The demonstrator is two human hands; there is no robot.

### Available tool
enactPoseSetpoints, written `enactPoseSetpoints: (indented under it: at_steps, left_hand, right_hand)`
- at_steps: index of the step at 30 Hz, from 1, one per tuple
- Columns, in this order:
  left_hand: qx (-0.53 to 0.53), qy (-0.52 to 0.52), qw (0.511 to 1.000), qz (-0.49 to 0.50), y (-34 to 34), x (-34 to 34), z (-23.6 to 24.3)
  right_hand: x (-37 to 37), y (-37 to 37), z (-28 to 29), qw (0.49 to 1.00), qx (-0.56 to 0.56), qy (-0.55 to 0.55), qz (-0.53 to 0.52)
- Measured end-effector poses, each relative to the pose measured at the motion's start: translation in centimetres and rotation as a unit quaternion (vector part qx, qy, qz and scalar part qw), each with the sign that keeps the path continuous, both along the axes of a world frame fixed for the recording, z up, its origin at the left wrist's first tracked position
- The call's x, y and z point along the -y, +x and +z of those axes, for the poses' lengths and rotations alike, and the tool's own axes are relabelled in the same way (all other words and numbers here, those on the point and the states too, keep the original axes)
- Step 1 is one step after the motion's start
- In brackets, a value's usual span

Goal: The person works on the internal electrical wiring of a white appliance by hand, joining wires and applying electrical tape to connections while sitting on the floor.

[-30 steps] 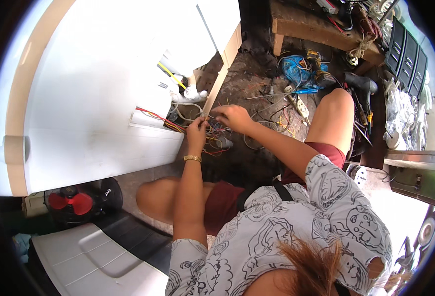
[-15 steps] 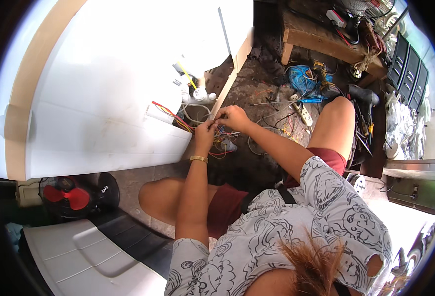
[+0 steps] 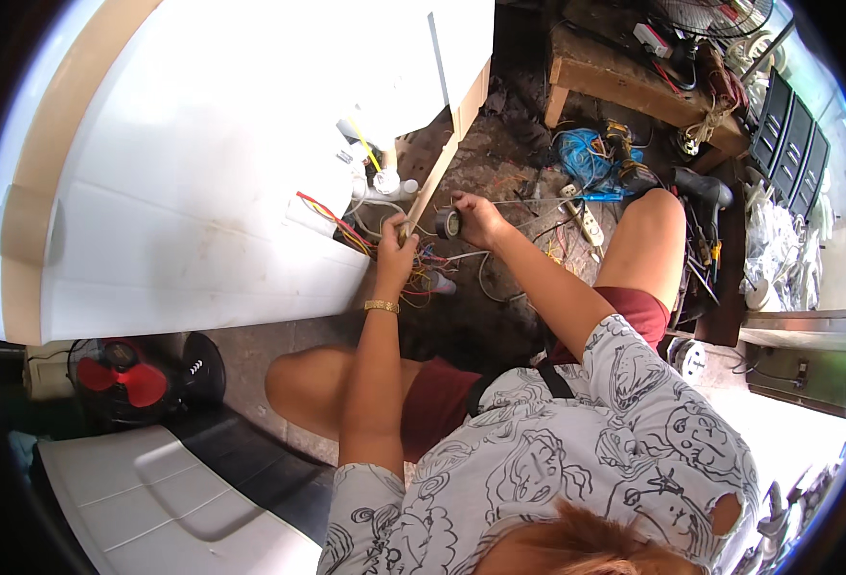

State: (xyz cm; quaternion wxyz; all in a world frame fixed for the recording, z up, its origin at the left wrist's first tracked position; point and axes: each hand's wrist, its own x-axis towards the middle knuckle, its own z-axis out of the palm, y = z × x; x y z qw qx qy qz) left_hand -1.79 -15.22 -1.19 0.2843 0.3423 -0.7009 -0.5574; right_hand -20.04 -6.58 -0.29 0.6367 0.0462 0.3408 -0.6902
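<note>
My right hand (image 3: 480,222) grips a roll of dark tape (image 3: 449,224), its ring facing left. My left hand (image 3: 397,251) is closed beside it, a short gap away; what lies between its fingers is small and I cannot make it out. Both hands are at the lower corner of a large white appliance body (image 3: 202,230). A bundle of red and yellow wires (image 3: 332,218) comes out of the white body and runs toward my left hand. Below the hands, loose coloured wires (image 3: 428,259) tangle around a small grey cylinder (image 3: 439,283).
A blue-handled screwdriver (image 3: 603,196), a white power strip (image 3: 588,222), a drill (image 3: 624,153) and a blue bundle (image 3: 584,153) lie on the floor at right. A wooden bench (image 3: 624,77) stands behind. A fan with red blades (image 3: 126,376) is at lower left.
My hands were together, pinching at the wires; now they are apart. My right hand has moved right, and the tape roll has come into view in it.
</note>
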Motion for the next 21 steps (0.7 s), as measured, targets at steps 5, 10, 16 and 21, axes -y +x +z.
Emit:
enactPoseSetpoints:
  at_steps: [5,10,16,21]
  left_hand:
    - [0.038,-0.008,0.997,-0.062,0.2,0.0,0.3]
    - [0.013,-0.051,0.995,-0.079,0.2,-0.3,0.5]
    - [0.011,0.0,1.0,-0.029,0.3,-0.1,0.2]
    - [0.057,0.035,0.997,-0.047,0.9,-0.1,0.7]
  right_hand:
    - [-0.6,1.6,-2.1,0.966,-0.251,-0.039,-0.04]
    - [-0.3,3.5,-2.7,0.877,-0.472,-0.05,-0.077]
    - [-0.7,3.5,-1.9,0.968,-0.24,-0.07,-0.019]
    - [-2.2,2.7,-0.7,0.973,-0.208,-0.078,0.055]
